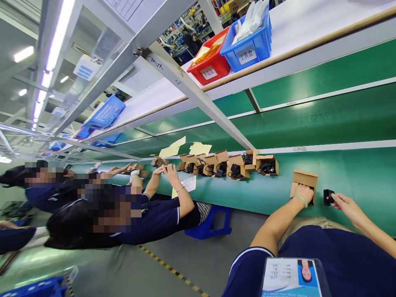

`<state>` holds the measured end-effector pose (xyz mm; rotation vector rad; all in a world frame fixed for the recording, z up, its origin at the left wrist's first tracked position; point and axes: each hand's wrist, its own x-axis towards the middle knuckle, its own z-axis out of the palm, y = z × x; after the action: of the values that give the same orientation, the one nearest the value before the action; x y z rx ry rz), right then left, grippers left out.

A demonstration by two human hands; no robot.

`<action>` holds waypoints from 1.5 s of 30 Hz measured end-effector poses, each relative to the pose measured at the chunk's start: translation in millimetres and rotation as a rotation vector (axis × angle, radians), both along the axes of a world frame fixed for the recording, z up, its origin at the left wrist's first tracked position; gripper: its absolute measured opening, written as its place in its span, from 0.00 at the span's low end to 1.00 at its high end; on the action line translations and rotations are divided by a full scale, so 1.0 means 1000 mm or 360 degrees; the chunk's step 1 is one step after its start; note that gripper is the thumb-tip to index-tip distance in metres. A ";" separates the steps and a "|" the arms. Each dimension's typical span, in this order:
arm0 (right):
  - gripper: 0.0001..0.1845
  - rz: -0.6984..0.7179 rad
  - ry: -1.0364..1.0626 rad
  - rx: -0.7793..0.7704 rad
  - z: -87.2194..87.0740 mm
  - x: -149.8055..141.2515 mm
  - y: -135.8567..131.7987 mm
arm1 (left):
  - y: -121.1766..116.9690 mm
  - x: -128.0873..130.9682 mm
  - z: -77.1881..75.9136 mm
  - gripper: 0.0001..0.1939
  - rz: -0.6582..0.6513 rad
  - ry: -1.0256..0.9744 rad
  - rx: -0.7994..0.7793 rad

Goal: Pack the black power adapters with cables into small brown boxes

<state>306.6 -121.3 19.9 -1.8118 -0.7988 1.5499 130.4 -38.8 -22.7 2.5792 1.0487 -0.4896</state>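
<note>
An open cardboard box point(305, 178) stands on the green work surface in front of me, its lid flap raised. My left hand point(303, 193), with a light green band at the wrist, reaches down into this box. Its fingers are hidden inside, over something dark that I cannot make out. Just right of the box, my right hand point(342, 202) pinches a small black plastic device point(327, 197) between thumb and fingers, holding it at one side. The exact kind of device does not show.
Several open boxes with black cables and adapters, such as the end box point(275, 166), line the bench point(349, 165) to the left. A co-worker point(154, 218) sits beyond a blue stool point(213, 222). Overhead, a shelf holds a red bin point(213, 68) and a blue bin point(247, 49).
</note>
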 end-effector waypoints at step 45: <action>0.13 0.0600 -0.0219 0.0268 0.008 -0.088 0.064 | -0.016 -0.082 0.046 0.18 0.2436 -0.2580 -0.0637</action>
<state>218.9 -57.7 27.8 -1.7270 -1.3586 1.5370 48.1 -54.6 23.6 0.5771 1.3663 1.2972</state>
